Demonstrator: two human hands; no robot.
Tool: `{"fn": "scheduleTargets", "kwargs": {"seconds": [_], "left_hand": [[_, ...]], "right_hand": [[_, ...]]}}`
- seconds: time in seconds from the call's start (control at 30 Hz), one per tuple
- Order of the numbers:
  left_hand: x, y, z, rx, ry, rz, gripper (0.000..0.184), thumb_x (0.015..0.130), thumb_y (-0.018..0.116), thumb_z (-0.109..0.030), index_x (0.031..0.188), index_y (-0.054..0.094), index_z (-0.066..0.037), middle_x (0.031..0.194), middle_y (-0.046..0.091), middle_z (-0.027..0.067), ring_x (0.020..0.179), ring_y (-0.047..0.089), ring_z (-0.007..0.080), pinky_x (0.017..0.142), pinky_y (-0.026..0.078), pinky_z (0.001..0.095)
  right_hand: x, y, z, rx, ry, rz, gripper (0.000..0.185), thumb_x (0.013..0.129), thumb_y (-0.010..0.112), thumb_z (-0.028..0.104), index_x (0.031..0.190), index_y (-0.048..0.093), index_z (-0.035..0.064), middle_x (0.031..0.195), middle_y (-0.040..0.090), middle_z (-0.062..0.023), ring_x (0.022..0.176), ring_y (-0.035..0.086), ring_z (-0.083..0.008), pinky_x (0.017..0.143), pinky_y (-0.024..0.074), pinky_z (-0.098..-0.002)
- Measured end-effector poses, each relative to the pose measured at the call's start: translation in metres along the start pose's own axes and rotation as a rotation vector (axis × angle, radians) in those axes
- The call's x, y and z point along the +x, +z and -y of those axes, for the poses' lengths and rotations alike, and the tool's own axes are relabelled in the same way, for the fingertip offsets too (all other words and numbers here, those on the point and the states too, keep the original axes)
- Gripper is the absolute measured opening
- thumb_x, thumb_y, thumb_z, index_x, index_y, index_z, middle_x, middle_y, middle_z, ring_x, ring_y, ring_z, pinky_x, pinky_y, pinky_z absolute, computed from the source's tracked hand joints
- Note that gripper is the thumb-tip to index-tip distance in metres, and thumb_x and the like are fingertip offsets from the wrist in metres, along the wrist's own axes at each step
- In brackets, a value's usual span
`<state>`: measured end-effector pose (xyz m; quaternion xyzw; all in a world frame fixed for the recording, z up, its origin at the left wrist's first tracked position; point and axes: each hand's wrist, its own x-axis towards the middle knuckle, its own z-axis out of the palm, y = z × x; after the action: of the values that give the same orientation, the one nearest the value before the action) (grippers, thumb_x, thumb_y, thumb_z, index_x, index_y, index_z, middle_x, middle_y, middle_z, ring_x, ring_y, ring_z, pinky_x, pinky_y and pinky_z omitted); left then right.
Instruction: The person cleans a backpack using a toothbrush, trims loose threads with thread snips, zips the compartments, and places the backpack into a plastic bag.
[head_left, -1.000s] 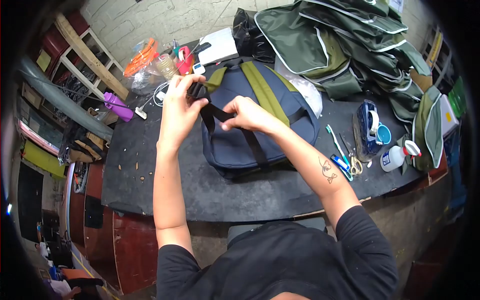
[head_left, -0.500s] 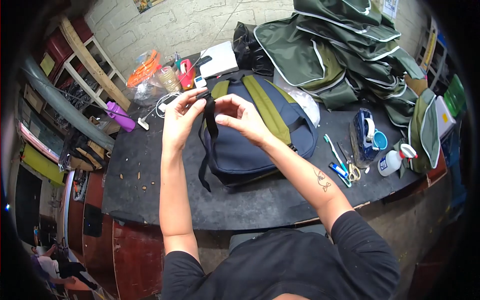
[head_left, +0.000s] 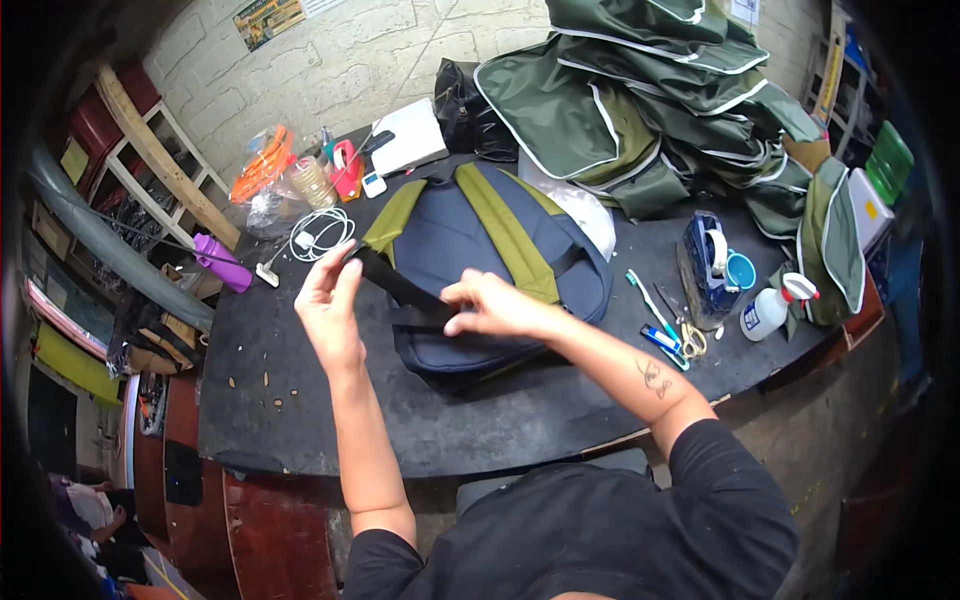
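Note:
A black webbing strap [head_left: 400, 284] is stretched between my two hands, above the near left side of a backpack. My left hand [head_left: 332, 305] pinches the strap's upper left end between thumb and fingers; a buckle there cannot be clearly made out. Thumb and fingers of my right hand [head_left: 490, 305] close on the strap's lower right end. The navy backpack [head_left: 465, 240] with olive shoulder straps [head_left: 510, 235] lies on the dark table [head_left: 300, 400], straps facing up. My hands and the black strap cover part of its left edge.
Green fabric pieces with white edging [head_left: 640, 110] are piled at the back right. Scissors [head_left: 692, 340], a toothbrush [head_left: 650, 303], a spray bottle [head_left: 768, 315] and a tape dispenser [head_left: 708, 270] are on the right. A white cable [head_left: 318, 235] and purple bottle [head_left: 222, 263] are left.
My hands have moved lower and apart, with my right hand now gripping the strap. The strap went from hanging down to stretched slantwise between them. The view has shifted slightly.

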<state>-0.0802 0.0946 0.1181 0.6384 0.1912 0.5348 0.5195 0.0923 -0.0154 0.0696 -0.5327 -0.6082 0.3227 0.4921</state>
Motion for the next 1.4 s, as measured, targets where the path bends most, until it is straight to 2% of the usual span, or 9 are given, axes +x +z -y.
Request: {"fn": "scheduleTargets", "kwargs": {"seconds": [0.07,0.13,0.3,0.6,0.73,0.97,1.07,1.13,1.4], "left_hand": [[-0.011,0.001,0.001,-0.062,-0.018,-0.050,0.023,0.083,0.063,0.002,0.106,0.066,0.002,0.097,0.066,0.0060,0.088,0.059,0.0085,0.078,0.047,0.0218],[-0.039,0.020,0.001,-0.030,0.014,-0.061,0.022,0.083,0.060,0.001,0.105,0.066,0.001,0.095,0.066,0.0032,0.087,0.058,0.0082,0.076,0.046,0.0213],[-0.144,0.059,0.034,0.565,0.414,0.207,0.029,0.069,0.068,0.003,0.097,0.069,-0.004,0.099,0.068,0.0090,0.084,0.061,0.0223,0.080,0.047,0.0333],[-0.226,0.044,0.098,0.750,0.409,0.502,0.037,0.070,0.070,-0.005,0.107,0.063,-0.007,0.099,0.066,0.0056,0.090,0.060,0.0222,0.083,0.041,0.0366],[-0.219,0.028,0.110,0.671,0.415,0.514,0.042,0.070,0.071,-0.007,0.111,0.060,-0.005,0.101,0.065,0.0059,0.093,0.059,0.0222,0.084,0.041,0.0384],[-0.186,0.009,0.098,0.571,0.206,0.418,0.045,0.070,0.072,-0.010,0.112,0.059,-0.003,0.100,0.065,0.0089,0.095,0.059,0.0234,0.085,0.042,0.0388],[-0.152,0.044,0.053,0.748,0.615,0.204,0.043,0.072,0.072,-0.012,0.112,0.059,-0.002,0.092,0.064,0.0107,0.089,0.060,0.0272,0.084,0.043,0.0371],[-0.148,0.065,0.048,0.455,0.253,0.570,0.039,0.076,0.072,-0.017,0.110,0.060,0.000,0.090,0.064,0.0102,0.087,0.060,0.0265,0.083,0.044,0.0353],[-0.096,0.130,0.041,-0.349,-0.523,0.854,0.031,0.081,0.070,-0.022,0.101,0.062,0.001,0.085,0.065,0.0029,0.080,0.060,0.0147,0.076,0.047,0.0330]], "right_hand": [[0.025,-0.024,-0.047,-0.899,-0.307,-0.114,0.020,0.067,0.069,0.011,0.086,0.065,0.0065,0.087,0.060,-0.0105,0.080,0.054,-0.0251,0.075,0.0451,-0.0329],[0.051,-0.049,-0.060,-1.054,-0.101,-0.054,0.027,0.068,0.063,0.012,0.094,0.067,0.0078,0.100,0.061,-0.0111,0.091,0.056,-0.0275,0.083,0.0459,-0.0358],[0.088,-0.065,-0.121,-1.017,-0.570,-0.488,0.030,0.072,0.058,0.010,0.101,0.066,0.0072,0.109,0.060,-0.0113,0.104,0.054,-0.0311,0.094,0.0430,-0.0400],[0.017,-0.057,-0.038,-1.379,-0.237,-0.199,0.065,0.073,0.069,0.017,0.132,0.045,0.0104,0.112,0.054,-0.0149,0.112,0.049,-0.0362,0.097,0.0399,-0.0468],[-0.079,-0.034,0.004,-1.145,0.458,0.054,0.054,0.072,0.071,0.018,0.120,0.050,0.0062,0.105,0.053,-0.0186,0.087,0.062,-0.0378,0.071,0.0514,-0.0436],[-0.125,-0.031,0.014,-1.009,0.227,-0.209,0.039,0.079,0.064,0.014,0.115,0.051,0.0065,0.093,0.053,-0.0156,0.069,0.062,-0.0344,0.061,0.0523,-0.0380],[-0.119,-0.032,0.054,-0.831,0.119,-0.453,0.031,0.081,0.063,0.012,0.110,0.055,0.0041,0.094,0.053,-0.0150,0.070,0.061,-0.0335,0.062,0.0508,-0.0390],[-0.113,-0.032,0.064,-0.718,0.033,-0.560,0.029,0.080,0.066,0.011,0.106,0.057,0.0028,0.094,0.054,-0.0140,0.068,0.060,-0.0315,0.060,0.0495,-0.0386],[-0.085,-0.056,0.087,-0.624,-0.176,-0.826,0.023,0.074,0.070,0.003,0.095,0.063,-0.0019,0.091,0.058,-0.0099,0.064,0.053,-0.0170,0.059,0.0442,-0.0262]]}}
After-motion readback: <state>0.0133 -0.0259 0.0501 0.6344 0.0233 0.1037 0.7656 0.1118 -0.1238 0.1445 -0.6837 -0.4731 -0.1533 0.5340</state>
